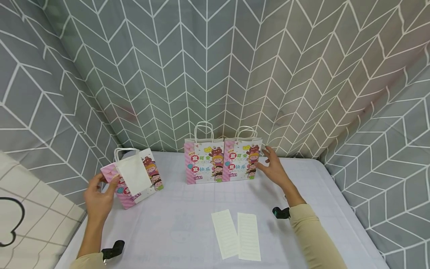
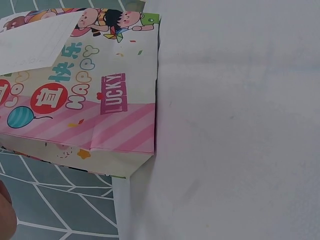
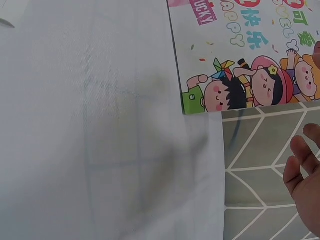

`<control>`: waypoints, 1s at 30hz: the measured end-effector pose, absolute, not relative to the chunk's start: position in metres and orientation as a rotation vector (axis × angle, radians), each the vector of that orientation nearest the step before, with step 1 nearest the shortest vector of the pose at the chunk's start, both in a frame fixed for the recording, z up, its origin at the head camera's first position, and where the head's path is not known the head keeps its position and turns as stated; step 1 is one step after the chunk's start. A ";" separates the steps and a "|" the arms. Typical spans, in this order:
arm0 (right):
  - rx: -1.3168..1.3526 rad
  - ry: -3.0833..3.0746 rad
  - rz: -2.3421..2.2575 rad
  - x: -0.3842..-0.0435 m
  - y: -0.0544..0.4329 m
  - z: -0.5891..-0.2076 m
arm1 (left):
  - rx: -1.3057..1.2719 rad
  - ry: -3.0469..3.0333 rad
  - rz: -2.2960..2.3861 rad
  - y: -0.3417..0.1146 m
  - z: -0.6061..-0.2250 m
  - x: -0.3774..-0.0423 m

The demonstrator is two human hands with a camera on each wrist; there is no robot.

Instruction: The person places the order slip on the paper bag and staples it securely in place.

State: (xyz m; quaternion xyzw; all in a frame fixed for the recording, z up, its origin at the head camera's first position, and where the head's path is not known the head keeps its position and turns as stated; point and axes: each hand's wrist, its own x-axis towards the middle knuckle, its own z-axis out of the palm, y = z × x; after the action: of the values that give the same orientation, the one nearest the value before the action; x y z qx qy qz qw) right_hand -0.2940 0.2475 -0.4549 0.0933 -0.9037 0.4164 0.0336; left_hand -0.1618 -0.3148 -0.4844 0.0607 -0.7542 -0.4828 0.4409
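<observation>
A pink-and-white paper gift bag [image 1: 156, 175] with cartoon figures stands slanted at the left, a blank white card [image 1: 136, 175] across its front. My left hand [image 1: 100, 196] holds its left side, thumb over the front; the other fingers are partly hidden by the edge. Two matching bags stand side by side at the back: the middle bag [image 1: 203, 160] and the right bag [image 1: 242, 158]. My right hand [image 1: 275, 170] is at the right bag's outer edge, thumb at its front. In the right wrist view, the other fingers [image 3: 302, 155] are loosely bent, apart from the bag.
Two pale printed paper strips [image 1: 226, 233] lie near the front of the white-covered table [image 1: 178, 224], their lower ends close together. A grey patterned curtain [image 1: 215, 74] hangs behind the bags and along the sides.
</observation>
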 end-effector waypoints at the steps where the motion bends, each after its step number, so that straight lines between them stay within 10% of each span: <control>1: 0.282 -2.779 1.289 -0.294 0.247 -0.454 | 0.162 -1.875 -1.194 -0.315 -0.485 -0.162; 30: 0.320 -2.724 1.403 -0.297 0.226 -0.460 | 0.195 -1.784 -1.243 -0.300 -0.467 -0.148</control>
State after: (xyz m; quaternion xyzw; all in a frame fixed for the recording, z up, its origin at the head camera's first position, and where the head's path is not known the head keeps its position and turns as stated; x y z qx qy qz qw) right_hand -0.2968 0.2259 -0.4601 0.1038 -0.8838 0.4551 0.0303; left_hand -0.1483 -0.2997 -0.4672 0.0792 -0.7252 -0.5051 0.4612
